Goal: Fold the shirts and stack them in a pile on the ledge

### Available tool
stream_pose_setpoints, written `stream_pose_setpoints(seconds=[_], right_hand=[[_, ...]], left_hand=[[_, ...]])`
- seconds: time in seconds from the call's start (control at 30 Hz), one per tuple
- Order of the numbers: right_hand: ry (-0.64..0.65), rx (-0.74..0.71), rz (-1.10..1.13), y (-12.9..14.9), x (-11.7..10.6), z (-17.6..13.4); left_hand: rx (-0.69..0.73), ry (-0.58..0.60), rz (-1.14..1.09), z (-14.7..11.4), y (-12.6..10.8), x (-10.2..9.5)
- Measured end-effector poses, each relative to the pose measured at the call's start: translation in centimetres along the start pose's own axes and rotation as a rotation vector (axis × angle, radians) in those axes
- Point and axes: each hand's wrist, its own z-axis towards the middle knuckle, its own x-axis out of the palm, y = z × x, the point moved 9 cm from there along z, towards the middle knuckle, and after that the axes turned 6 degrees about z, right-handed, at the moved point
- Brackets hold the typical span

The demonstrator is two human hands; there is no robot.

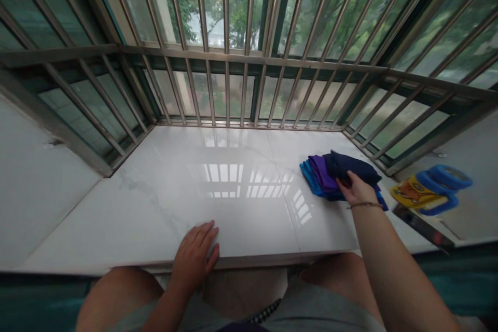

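Observation:
On the right of the white marble-like sill (175,166) lies a stack of folded cloths. A dark navy folded cloth (348,163) is on top, with a purple folded cloth (323,172) under it and a blue folded cloth (309,176) at the left edge. My right hand (358,189) has its fingers closed on the near edge of the navy cloth, thumb on the left; its fingertips are partly hidden. My left hand (198,249) rests flat on the sill's front edge, fingers stretched out and holding nothing.
Beyond the sill stand metal window bars (225,88) on three sides. To the right is a yellow and blue mug-shaped container (422,192), with a dark flat box (422,225) just in front of it. My legs (124,290) are below the front edge.

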Motion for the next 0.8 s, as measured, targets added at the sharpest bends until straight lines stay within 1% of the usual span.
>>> stream_pose_setpoints(seconds=[0.07, 0.17, 0.23, 0.33, 0.37, 0.4, 0.43, 0.5, 0.53, 0.57, 0.6, 0.63, 0.67, 0.73, 0.8], right_hand=[[-0.019, 0.063, -0.078, -1.9, -1.0, -1.0], [0.030, 0.116, -0.220, -4.0, -1.5, -2.8], [0.072, 0.094, -0.321, -4.5, -1.5, -4.0], [0.118, -0.012, -0.454, -4.0, -1.1, -5.6], [0.149, -0.098, -0.537, -3.3, -0.6, -6.1], [0.197, -0.228, -0.654, -2.3, 0.4, -6.7], [0.264, -0.397, -0.797, -1.3, 1.8, -7.6], [0.399, -0.787, -1.084, 0.1, 4.9, -9.8], [0.430, -0.951, -1.192, 0.3, 6.0, -10.8], [0.426, -1.060, -1.269, 0.4, 6.7, -11.1], [0.400, -1.119, -1.339, 0.3, 6.9, -11.0], [0.364, -1.133, -1.414, -0.1, 6.8, -10.3], [0.331, -1.109, -1.490, -0.6, 6.5, -9.1], [0.304, -1.003, -1.615, -2.0, 5.0, -6.4], [0.287, -0.937, -1.666, -3.1, 3.3, -4.2]], left_hand=[[-0.001, -0.003, -0.002, 0.0, 0.0, -0.1], [-0.004, -0.011, 0.007, 0.0, -0.1, -0.2], [-0.007, -0.025, 0.013, 0.0, -0.1, -0.2], [-0.011, -0.043, 0.010, 0.0, -0.1, -0.3], [-0.008, -0.052, 0.010, 0.0, -0.1, -0.4], [-0.001, -0.063, 0.011, 0.0, -0.2, -0.5], [0.005, -0.076, 0.013, 0.1, -0.3, -0.6], [0.013, -0.101, 0.019, 0.0, -0.4, -0.8], [0.012, -0.110, 0.023, 0.0, -0.4, -0.8], [0.008, -0.115, 0.026, 0.0, -0.3, -0.8], [0.005, -0.117, 0.029, -0.1, -0.3, -0.8], [0.004, -0.117, 0.031, -0.1, -0.3, -0.7], [0.005, -0.116, 0.033, -0.2, -0.3, -0.7], [0.010, -0.117, 0.037, -0.3, -0.3, -0.6], [0.010, -0.118, 0.037, -0.4, -0.3, -0.5]])
